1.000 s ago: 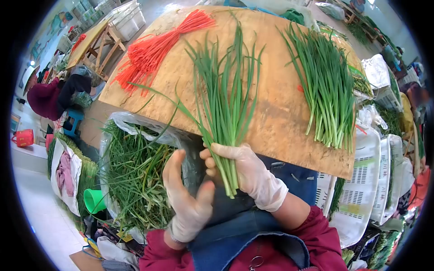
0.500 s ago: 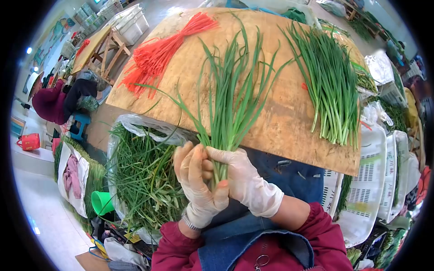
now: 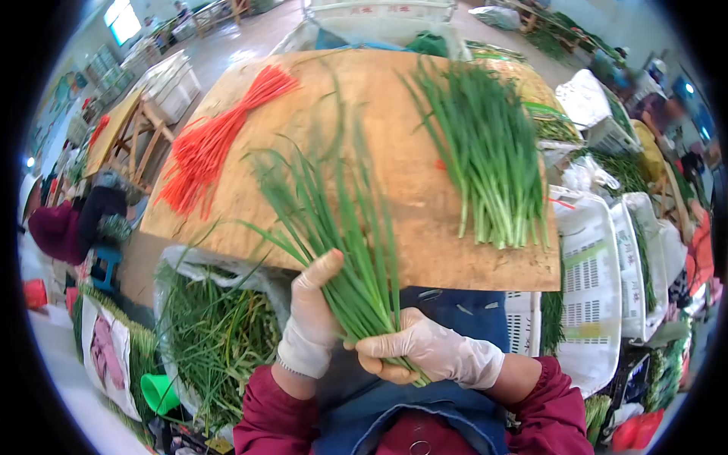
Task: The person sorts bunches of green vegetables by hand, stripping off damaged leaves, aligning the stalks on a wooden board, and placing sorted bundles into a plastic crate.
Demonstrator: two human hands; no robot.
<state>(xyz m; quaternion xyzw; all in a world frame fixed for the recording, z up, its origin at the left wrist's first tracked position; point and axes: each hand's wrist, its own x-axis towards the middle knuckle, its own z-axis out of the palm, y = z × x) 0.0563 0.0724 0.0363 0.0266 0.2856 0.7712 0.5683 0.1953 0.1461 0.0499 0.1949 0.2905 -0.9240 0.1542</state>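
Note:
My right hand (image 3: 425,349), in a thin white glove, is closed around the lower stems of a bunch of garlic chives (image 3: 345,265). Its long green leaves fan up and to the left over the board, blurred at the tips. My left hand (image 3: 309,315), gloved too, is against the left side of the bunch. One digit is stretched upward and the others are mostly hidden behind the leaves. On the wooden board (image 3: 334,174), a larger pile of garlic chives (image 3: 485,152) lies at the right, and a bundle of red ties (image 3: 216,140) at the left.
Left below the board stands a plastic-lined container of loose green leaves (image 3: 220,326), with a green cup (image 3: 159,393) beside it. White crates (image 3: 588,280) stand at the right. A seated person (image 3: 61,231) is at far left, near a wooden trestle table (image 3: 114,133).
The bunch has tilted left and come lower. My right hand has shifted down onto the stem ends, while my left hand has moved up along the bunch's left side. The camera view has shifted.

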